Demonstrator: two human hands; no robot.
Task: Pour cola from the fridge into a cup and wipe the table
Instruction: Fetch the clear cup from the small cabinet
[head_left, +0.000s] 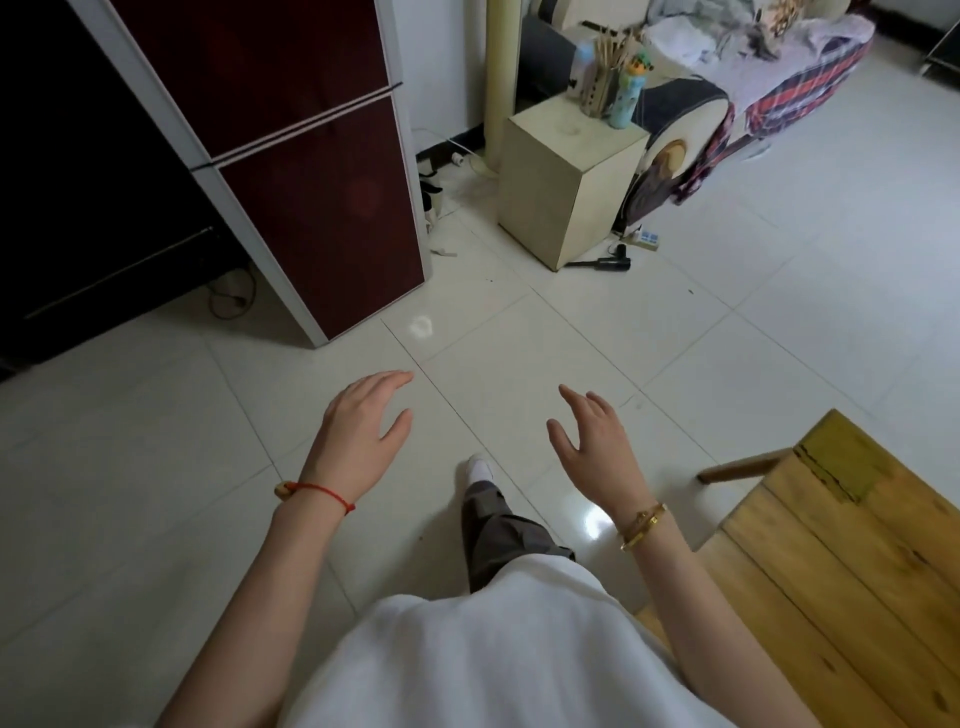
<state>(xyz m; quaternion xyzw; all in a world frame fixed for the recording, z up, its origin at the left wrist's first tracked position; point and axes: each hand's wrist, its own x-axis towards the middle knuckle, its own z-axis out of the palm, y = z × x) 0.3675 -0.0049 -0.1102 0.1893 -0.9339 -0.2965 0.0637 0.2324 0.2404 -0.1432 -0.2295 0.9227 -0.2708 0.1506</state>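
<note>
Fridge (322, 208), doors closed, cola unseen, stands upright far left of both hands, left hand (363, 431) nearer, right hand (592, 441) beside it, both released and empty above floor; bench (857, 545) near right.

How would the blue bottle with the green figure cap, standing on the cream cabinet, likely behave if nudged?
The blue bottle is tall and narrow with a bulky figure cap, so it probably tips easily. It stands beside a holder of sticks, which might stop a fall that way. The cabinet top looks smooth, so it may slide first. Its fill level cannot be seen.
</note>
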